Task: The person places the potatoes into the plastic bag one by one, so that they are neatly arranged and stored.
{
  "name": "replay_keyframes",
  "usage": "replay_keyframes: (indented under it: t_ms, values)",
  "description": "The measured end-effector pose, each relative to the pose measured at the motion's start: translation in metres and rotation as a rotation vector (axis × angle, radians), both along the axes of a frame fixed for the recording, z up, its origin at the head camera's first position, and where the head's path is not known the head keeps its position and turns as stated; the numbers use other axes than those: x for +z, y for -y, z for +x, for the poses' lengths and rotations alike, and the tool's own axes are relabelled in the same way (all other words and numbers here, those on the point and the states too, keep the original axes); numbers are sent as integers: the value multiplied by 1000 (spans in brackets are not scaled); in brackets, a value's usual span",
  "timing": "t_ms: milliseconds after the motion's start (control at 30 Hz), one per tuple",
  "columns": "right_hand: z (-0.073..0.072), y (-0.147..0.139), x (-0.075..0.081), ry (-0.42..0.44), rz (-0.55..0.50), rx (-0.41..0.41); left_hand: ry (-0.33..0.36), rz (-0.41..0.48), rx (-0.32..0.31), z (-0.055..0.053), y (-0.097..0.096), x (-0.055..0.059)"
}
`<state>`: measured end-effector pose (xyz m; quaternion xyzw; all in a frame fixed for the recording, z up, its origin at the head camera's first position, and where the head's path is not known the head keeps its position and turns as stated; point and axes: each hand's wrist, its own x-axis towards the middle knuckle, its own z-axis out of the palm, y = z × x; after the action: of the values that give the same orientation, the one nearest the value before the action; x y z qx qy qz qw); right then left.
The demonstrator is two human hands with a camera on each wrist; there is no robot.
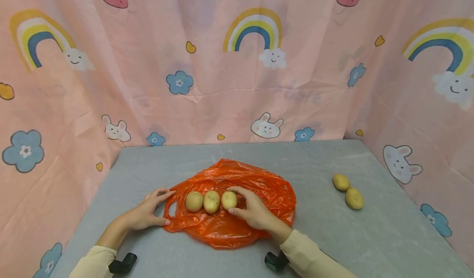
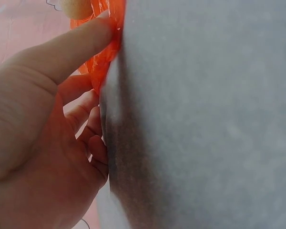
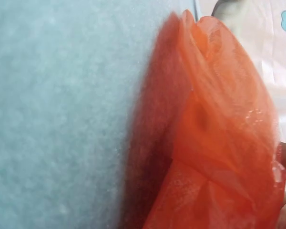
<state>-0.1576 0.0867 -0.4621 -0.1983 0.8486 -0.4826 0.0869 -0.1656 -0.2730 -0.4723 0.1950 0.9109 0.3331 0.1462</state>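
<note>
An orange plastic bag (image 1: 229, 235) lies spread on the table. Three roundish things sit on it in a row: a duller brown potato-like one (image 1: 194, 201), a yellow potato (image 1: 212, 202) in the middle and another yellow potato (image 1: 229, 200) on the right. My right hand (image 1: 255, 210) holds that rightmost potato between thumb and fingers; in the right wrist view the bag (image 3: 219, 124) hides most of this hand. With thumb and fingers spread apart, my left hand (image 1: 142, 212) touches the bag's handle end. Its thumb (image 2: 81, 47) lies against the orange plastic in the left wrist view.
Two more potatoes, one (image 1: 341, 182) behind the other (image 1: 354, 198), lie on the grey table (image 1: 318, 241) to the right of the bag. A pink patterned curtain (image 1: 237, 80) hangs behind and at both sides of the table.
</note>
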Motion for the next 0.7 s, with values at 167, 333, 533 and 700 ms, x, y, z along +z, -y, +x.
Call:
replay_keyframes:
  t_ms: [167, 333, 533, 700]
  values:
    - [-1, 4, 1, -21, 42, -40, 7, 0, 1, 0, 0, 0]
    - [-3, 8, 0, -18, 92, -68, 7, -1, 0, 0, 0, 0]
    - [-4, 10, -4, -25, 129, -72, 7, 3, 1, 0, 0, -1]
    - [-5, 10, -5, -28, 137, -72, 5, 7, 3, 0, 0, -1]
